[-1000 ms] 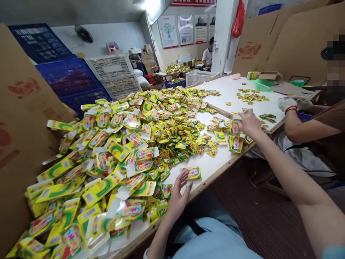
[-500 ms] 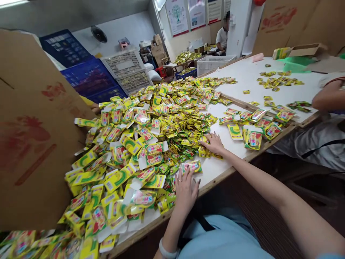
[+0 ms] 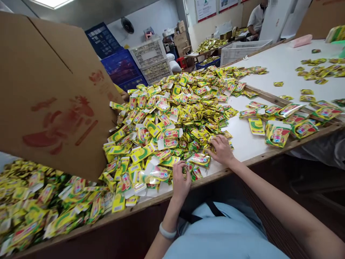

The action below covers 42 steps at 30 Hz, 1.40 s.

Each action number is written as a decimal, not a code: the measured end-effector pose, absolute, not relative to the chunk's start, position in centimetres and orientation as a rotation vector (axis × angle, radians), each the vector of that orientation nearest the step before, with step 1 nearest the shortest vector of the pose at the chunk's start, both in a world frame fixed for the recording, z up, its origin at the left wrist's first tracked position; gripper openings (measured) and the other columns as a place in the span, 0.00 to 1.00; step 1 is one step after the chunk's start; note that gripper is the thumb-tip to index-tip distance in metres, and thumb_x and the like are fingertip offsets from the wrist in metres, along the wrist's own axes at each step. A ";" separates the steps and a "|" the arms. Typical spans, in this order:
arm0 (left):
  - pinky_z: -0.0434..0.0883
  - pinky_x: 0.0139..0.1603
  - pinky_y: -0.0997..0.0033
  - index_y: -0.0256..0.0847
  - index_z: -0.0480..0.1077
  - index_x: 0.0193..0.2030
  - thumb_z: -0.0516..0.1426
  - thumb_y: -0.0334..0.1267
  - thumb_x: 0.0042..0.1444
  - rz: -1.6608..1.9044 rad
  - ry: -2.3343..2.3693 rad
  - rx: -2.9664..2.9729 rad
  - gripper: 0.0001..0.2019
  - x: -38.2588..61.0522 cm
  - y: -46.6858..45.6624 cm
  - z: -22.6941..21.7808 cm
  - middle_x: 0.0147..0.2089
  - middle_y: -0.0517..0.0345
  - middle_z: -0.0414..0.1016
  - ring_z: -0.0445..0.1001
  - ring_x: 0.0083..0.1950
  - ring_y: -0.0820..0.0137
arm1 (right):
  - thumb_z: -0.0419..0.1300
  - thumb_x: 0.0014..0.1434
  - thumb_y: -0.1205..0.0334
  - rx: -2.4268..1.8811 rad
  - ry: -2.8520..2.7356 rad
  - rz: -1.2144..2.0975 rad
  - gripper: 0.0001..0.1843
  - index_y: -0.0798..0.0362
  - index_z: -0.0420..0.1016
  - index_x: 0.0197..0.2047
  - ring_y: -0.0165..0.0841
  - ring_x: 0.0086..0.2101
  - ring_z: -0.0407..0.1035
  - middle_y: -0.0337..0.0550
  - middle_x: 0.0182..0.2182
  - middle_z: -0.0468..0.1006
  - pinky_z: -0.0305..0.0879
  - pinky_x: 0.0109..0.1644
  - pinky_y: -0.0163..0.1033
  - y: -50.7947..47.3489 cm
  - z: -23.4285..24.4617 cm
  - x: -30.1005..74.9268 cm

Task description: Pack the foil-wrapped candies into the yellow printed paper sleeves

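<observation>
Yellow sachets (image 3: 172, 118) lay heaped across the white table (image 3: 280, 64), banked against a cardboard sheet (image 3: 51, 93) at left. Left hand (image 3: 180, 181), fingers curled, pinched one sachet at the near edge. Right hand (image 3: 222, 149) rested flat and open, fingertips raking the pile, gripping nothing.

The print on the packets (image 3: 172, 133) is too small to read. The left hand (image 3: 180, 181) covers part of a packet at the table (image 3: 285, 68) edge, and whether its fingers grip it cannot be told. The cardboard sheet (image 3: 51, 93) hides the packets behind it. The far person (image 3: 257, 18) is cut off by the top edge.
</observation>
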State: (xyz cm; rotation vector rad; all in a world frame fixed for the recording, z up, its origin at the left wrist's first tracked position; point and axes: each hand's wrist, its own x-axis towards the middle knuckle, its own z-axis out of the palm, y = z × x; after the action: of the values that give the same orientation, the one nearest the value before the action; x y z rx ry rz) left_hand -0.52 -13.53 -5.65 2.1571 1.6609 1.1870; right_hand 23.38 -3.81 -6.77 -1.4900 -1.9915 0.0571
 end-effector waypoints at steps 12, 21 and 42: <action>0.65 0.59 0.53 0.41 0.70 0.45 0.53 0.30 0.61 1.196 2.020 2.288 0.08 -5.2 -13.9 -0.7 0.48 0.48 0.75 0.70 0.56 0.57 | 0.51 0.65 0.58 -1.470 -2.037 -0.081 0.19 0.59 0.76 0.50 0.51 0.51 0.63 0.59 0.46 0.75 0.54 0.61 0.56 -4.4 -6.8 23.1; 0.70 0.55 0.56 0.41 0.68 0.50 0.55 0.28 0.62 1.266 1.822 2.359 0.11 -3.2 -11.6 -1.6 0.50 0.49 0.74 0.73 0.54 0.61 | 0.57 0.64 0.57 -1.436 -1.954 -0.288 0.15 0.58 0.75 0.48 0.47 0.47 0.65 0.56 0.42 0.76 0.61 0.55 0.51 -4.8 -6.9 23.7; 0.73 0.48 0.65 0.41 0.72 0.51 0.55 0.37 0.65 1.292 1.551 2.067 0.10 -0.3 -9.3 1.3 0.47 0.51 0.80 0.78 0.46 0.65 | 0.67 0.58 0.50 -1.092 -0.909 1.279 0.15 0.50 0.70 0.35 0.26 0.18 0.64 0.31 0.19 0.70 0.63 0.20 0.31 -7.6 -5.5 19.9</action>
State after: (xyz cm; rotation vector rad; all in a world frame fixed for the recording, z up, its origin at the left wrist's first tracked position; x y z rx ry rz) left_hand -0.31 -9.28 1.31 2.0673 1.5511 1.2921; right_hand 19.87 -7.57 -5.47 -1.0920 -0.9093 1.2790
